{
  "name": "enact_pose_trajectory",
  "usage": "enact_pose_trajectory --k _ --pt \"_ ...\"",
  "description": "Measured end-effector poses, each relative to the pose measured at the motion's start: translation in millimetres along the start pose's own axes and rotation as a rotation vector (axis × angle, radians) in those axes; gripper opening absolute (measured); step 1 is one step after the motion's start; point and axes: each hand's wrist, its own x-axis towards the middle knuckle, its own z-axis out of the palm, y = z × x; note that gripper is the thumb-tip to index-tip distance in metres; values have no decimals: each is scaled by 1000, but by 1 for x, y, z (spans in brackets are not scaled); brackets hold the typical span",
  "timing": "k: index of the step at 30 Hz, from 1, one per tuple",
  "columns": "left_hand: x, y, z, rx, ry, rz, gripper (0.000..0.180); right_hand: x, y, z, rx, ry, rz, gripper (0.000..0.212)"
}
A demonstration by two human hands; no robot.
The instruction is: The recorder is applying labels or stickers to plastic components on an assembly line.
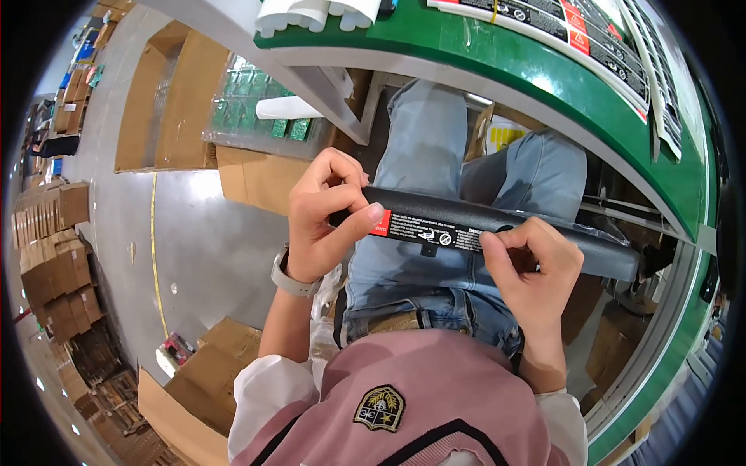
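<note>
Black housing (458, 208), long and bar-shaped, is lying crosswise over the lap, a printed label (423, 231) with a red end block running along its near face. Left hand (322, 221) is pinching at the label's red end, thumb in front, fingers curling by the housing's left end. Right hand (540, 260) is pinching, thumb against forefinger, at the label's right end. Cannot tell whether the label is adhering or just lying against the face.

Handling, judged by eye: housing is looking stiff, fairly light, probably moulded plastic, lightly textured, so not very slippery. Best hold: its two ends, clear of the label. Label is looking thin and flexible, likely to crease; best taken by its short edges. A clear film (594, 229) is glinting on the housing's right part.

Outward: jeans-clad thighs (423, 136) are supporting the housing. Green surface (536, 81) is extending ahead and to the right, carrying label sheets (575, 39) and white tubes (315, 15); its edge is standing near the housing's right end, probably limiting any swing that way. To the left, green circuit boards (241, 93) are sitting above a carton (260, 179); an open box (214, 377) is standing beside the left elbow.
</note>
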Motion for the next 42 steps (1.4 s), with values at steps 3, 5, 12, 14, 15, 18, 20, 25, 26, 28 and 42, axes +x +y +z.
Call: enact_pose_trajectory --k 3,5,12,14,15,18,20,25,26,28,42 --pt "2 0 1 30 -12 9 16 1 2 1 -68 -18 -14 21" --pt "1 -1 0 56 -23 6 17 2 0 3 -135 -22 -56 22" --pt "2 -3 2 82 -34 52 20 4 -2 3 -150 -44 -52 22" --pt "2 -4 2 86 -30 57 21 4 -1 3 -162 -59 -29 21" --pt "3 -3 2 156 -45 76 22 4 -1 3 -160 -61 -25 21" --pt "3 -2 -1 241 -66 103 25 5 -4 2 -135 -68 -1 21" --pt "3 -2 -1 251 -71 113 26 5 -5 2 -137 -78 17 20" --pt "3 -5 -4 295 -124 144 33 5 -5 1 -133 -89 32 20" --pt "2 -7 -5 292 -126 144 33 5 -5 1 -132 -100 30 20" --pt "-2 -11 -8 147 -80 30 38 6 -6 1 -138 -101 32 20" --pt "-14 -20 -8 -157 12 -186 42 6 -5 3 -127 -110 42 20"
